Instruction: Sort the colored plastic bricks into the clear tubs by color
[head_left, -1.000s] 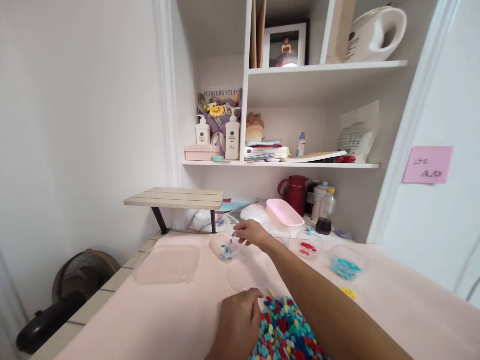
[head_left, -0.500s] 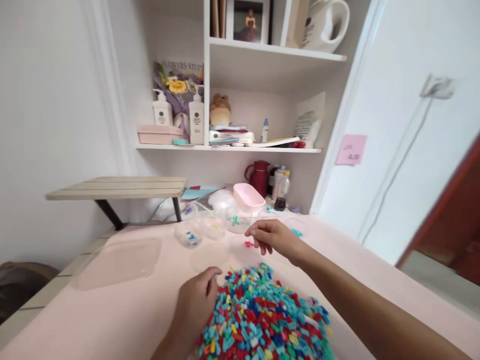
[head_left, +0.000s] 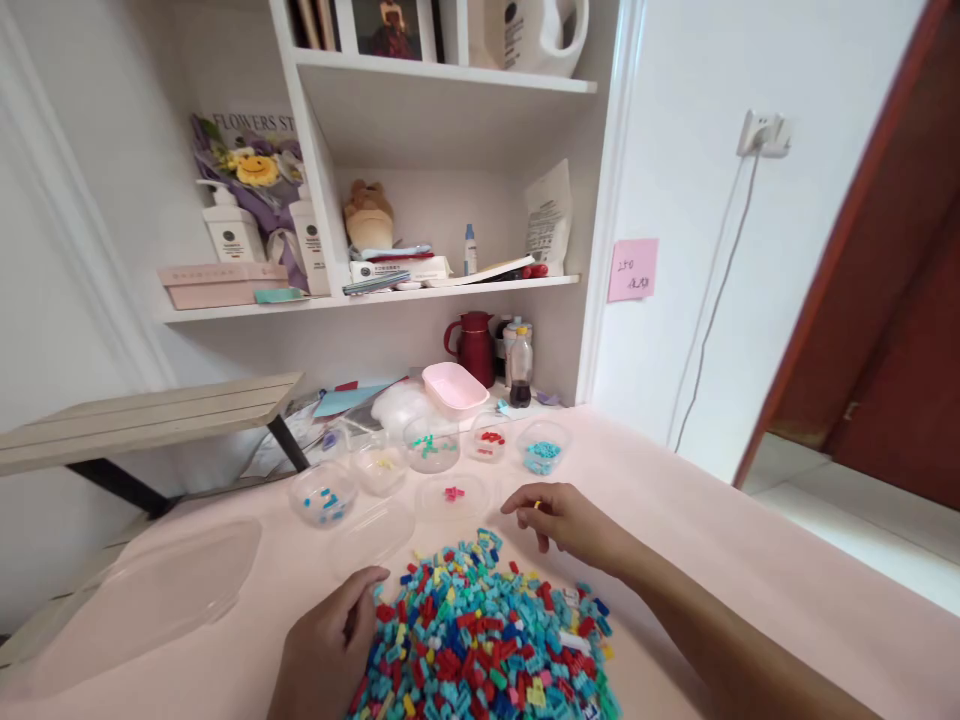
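A heap of small plastic building blocks [head_left: 480,640], mostly turquoise and red, lies on the pink table. At its left edge rests my left hand [head_left: 330,635], fingers curled in; whether it holds anything is hidden. My right hand [head_left: 562,520] hovers past the far side of the heap, fingers bent together around a small yellow block [head_left: 538,506]. Beyond it stand clear tubs: one with pink blocks [head_left: 454,494], one with red blocks [head_left: 492,438], one with turquoise blocks [head_left: 543,455], one with green blocks [head_left: 427,447], one with yellow [head_left: 384,463] and one with blue [head_left: 325,505].
Clear lids [head_left: 371,537] and a larger clear lid [head_left: 180,580] lie to the left. Behind the tubs are a pink basin [head_left: 455,388], a red jug [head_left: 475,350] and a bottle [head_left: 520,370]. A slatted wooden stand [head_left: 150,415] is at left, below a white shelf [head_left: 375,300].
My view has turned to the right. My right hand has drawn back from above the tubs, uncovering those with red and turquoise blocks. My left hand stays beside the heap.
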